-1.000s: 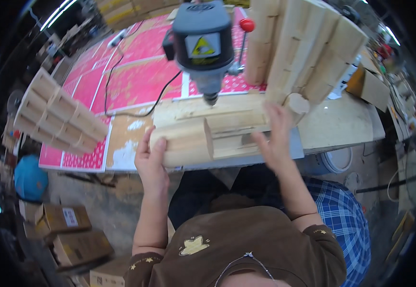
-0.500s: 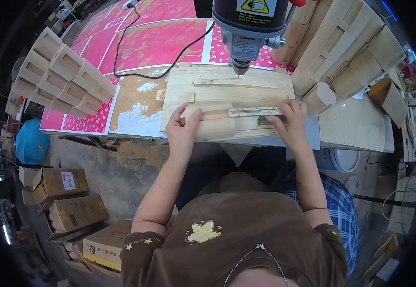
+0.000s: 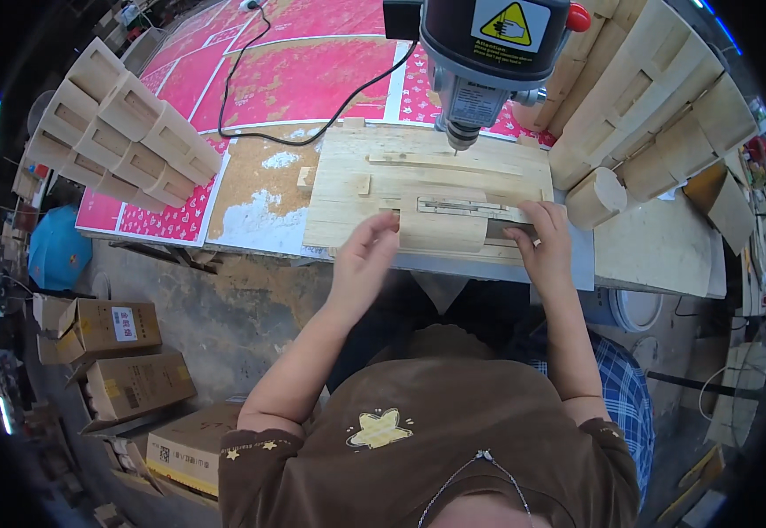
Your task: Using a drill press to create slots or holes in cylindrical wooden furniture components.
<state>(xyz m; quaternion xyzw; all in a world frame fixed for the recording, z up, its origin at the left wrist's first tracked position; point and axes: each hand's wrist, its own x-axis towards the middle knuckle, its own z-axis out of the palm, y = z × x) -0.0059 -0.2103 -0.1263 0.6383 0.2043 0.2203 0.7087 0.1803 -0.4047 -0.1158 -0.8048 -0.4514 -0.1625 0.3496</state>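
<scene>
A pale wooden block with a rounded top (image 3: 440, 233) lies on the wooden board (image 3: 334, 185) below the drill press chuck (image 3: 462, 138). On top of it rests a narrow, light strip with a long slot (image 3: 466, 208). My right hand (image 3: 545, 242) grips the strip's right end between fingers and thumb. A dark flat piece (image 3: 498, 231) shows beside that thumb, past the block's right end; its kind is unclear. My left hand (image 3: 367, 260) is at the block's left end, fingers loosely bent and slightly blurred, with nothing visible in it. Whether its fingertips touch the block I cannot tell.
Stacked wooden blocks with rectangular recesses (image 3: 123, 132) stand at left, more (image 3: 638, 88) at right. The drill press (image 3: 488, 53) hangs over the board's far side. A black cable (image 3: 348, 97) crosses the pink sheet. Cardboard boxes (image 3: 141, 387) sit on the floor at left.
The rounded block has shifted right, farther under the strip. My left hand has let go of the block's left side and dropped slightly nearer; my right hand keeps its grip.
</scene>
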